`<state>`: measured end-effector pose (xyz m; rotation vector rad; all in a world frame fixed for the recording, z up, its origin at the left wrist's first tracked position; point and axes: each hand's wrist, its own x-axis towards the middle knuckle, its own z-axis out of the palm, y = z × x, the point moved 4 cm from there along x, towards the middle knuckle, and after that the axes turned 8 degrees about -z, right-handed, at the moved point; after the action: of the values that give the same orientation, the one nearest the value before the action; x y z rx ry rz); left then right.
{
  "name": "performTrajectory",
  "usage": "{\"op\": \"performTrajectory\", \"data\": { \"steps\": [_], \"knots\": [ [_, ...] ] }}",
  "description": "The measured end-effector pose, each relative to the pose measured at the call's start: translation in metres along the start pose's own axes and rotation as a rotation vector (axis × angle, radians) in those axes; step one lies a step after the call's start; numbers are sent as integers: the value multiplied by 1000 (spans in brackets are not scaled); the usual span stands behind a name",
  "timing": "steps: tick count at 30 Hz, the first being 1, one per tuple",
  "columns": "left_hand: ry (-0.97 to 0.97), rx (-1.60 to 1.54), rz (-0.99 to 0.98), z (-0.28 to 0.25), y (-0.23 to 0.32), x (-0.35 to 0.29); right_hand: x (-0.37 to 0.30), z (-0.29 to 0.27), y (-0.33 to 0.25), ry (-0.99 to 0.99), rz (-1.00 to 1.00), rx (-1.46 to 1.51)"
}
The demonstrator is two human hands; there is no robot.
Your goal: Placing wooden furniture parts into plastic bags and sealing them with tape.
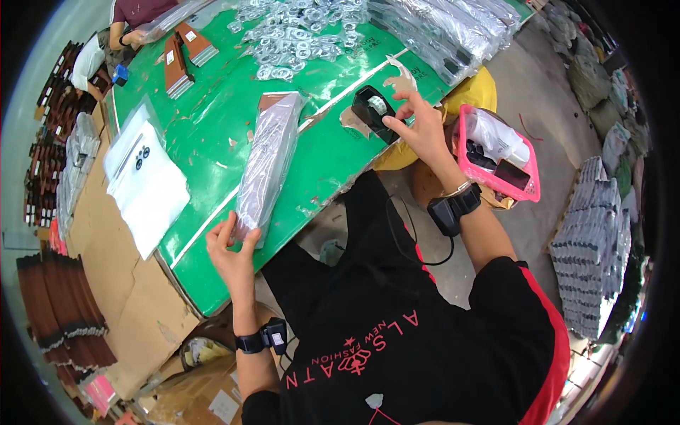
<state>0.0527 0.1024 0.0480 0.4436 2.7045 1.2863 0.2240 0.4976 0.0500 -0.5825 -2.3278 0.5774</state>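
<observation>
A long, clear plastic bag [269, 156] with flat brown-and-grey pieces inside lies slantwise on the green table [333, 170]. At its near end, my left hand [234, 255] has fingers and thumb on either side of the plastic, holding the end. My right hand [423, 131] is over a black tape dispenser [365, 113] near the table's right edge. Its thumb and forefinger are apart beside the roll of clear tape [378, 105], and I see nothing held between them.
White plastic bags [149, 188] lie at the left. Brown slats [176, 67] and a heap of clear ring-shaped parts [297, 42] sit farther back, beside long wrapped bundles [453, 32]. A pink basket [496, 188] stands right. Another person's hand [131, 39] shows at far left.
</observation>
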Motion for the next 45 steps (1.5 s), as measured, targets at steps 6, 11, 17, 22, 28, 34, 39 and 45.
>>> {"op": "performTrajectory", "data": {
  "steps": [6, 11, 17, 22, 28, 34, 39, 45],
  "knots": [
    [0, -194, -39, 5, 8, -8, 1, 10, 3, 89, 131, 260],
    [-37, -200, -64, 10, -5, -4, 0, 8, 5, 102, 251, 517],
    [-35, -237, -31, 10, -5, -3, -56, -28, -4, 63, 475, 797],
    [-51, -248, -28, 10, -6, -3, -83, -18, 12, 70, 518, 926],
    [-47, -234, -15, 10, -4, -4, -84, 14, 29, 137, 491, 1008],
    [-71, -296, -126, 5, -9, -6, -73, 31, 27, 107, 508, 983],
    [-37, -348, -32, 8, -20, -8, -63, 37, 42, 32, 425, 711],
    [-31, -426, -29, 16, 2, -17, -80, 23, 50, -13, 473, 495]
  ]
}}
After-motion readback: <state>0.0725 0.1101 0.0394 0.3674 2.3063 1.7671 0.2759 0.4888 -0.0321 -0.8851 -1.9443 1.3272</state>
